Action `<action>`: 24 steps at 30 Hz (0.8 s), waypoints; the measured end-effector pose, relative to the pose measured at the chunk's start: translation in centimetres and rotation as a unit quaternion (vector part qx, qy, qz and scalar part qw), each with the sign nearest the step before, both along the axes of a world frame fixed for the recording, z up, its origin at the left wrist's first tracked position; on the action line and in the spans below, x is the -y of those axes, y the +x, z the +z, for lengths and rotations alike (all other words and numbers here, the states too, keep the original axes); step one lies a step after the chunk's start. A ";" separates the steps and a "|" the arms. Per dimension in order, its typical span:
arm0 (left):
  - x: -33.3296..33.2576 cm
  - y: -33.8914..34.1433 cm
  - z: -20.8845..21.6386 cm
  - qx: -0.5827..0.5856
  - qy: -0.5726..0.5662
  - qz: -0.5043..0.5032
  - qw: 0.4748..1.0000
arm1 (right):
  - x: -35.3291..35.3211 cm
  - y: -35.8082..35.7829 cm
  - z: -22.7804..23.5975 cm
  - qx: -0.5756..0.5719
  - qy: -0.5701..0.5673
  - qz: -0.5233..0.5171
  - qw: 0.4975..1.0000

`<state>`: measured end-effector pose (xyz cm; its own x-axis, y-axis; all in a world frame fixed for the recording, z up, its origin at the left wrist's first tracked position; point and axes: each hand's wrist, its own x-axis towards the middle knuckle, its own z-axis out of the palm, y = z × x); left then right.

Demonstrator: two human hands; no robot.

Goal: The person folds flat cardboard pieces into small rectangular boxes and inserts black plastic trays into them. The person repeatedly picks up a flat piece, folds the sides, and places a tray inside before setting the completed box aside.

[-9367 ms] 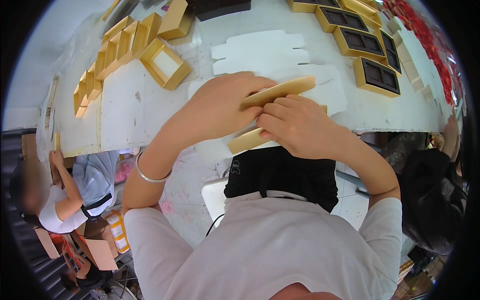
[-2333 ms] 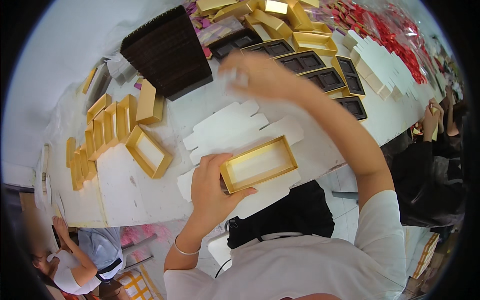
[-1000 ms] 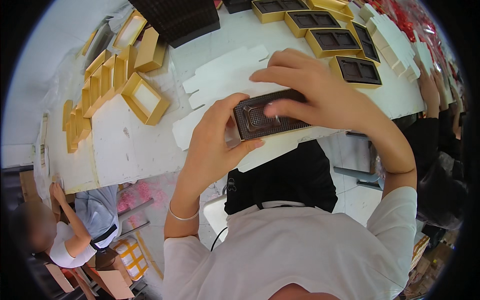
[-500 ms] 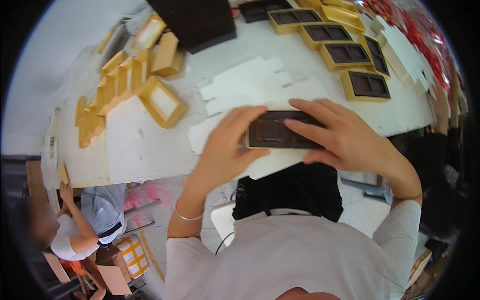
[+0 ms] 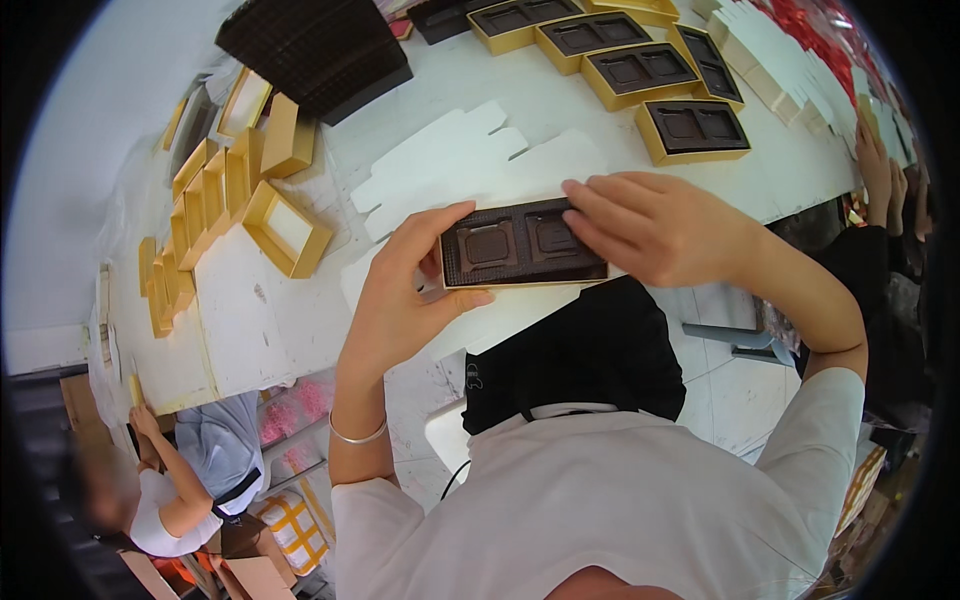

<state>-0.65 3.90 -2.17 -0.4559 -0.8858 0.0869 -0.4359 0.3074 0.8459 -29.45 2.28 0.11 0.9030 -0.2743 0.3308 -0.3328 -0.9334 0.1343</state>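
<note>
A shallow gold box [image 5: 540, 284] with a dark brown plastic tray [image 5: 488, 245] in it is held at the near edge of the table, over white card pieces [image 5: 440, 160]. The tray has two square recesses. My left hand [image 5: 395, 290] grips the box's left end, thumb along the near side and fingers at the far side. Over the right end lies my right hand [image 5: 660, 230], its fingers bent and close together on the tray and box edge. Its thumb is hidden. Several gold boxes with dark trays [image 5: 692, 135] stand beyond my right hand.
Gold boxes with white insides [image 5: 314, 255] cluster at the left, near a tall stack of dark trays [image 5: 315, 60]. White folded card [image 5: 765, 65] and red shiny wrapping [image 5: 810, 45] lie at the far right. One person [image 5: 165, 505] works at lower left; another's hand [image 5: 873, 165] shows at right.
My right hand has drawn back from the tray's middle to its right end, its fingers closer together. More of the tray shows. The view has shifted, moving the table things leftward.
</note>
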 end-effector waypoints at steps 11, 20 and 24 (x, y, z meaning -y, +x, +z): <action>-0.7 -0.6 -0.8 0.004 -0.054 0.017 0.998 | -3.5 0.6 -3.0 0.166 0.186 -0.089 0.964; -3.7 0.1 0.4 0.171 -0.228 -0.027 0.958 | -4.1 -6.8 -0.3 0.329 0.340 -0.173 0.864; -5.6 0.3 -1.0 0.249 -0.240 -0.040 0.938 | -6.4 -13.5 -0.3 0.333 0.413 -0.296 0.794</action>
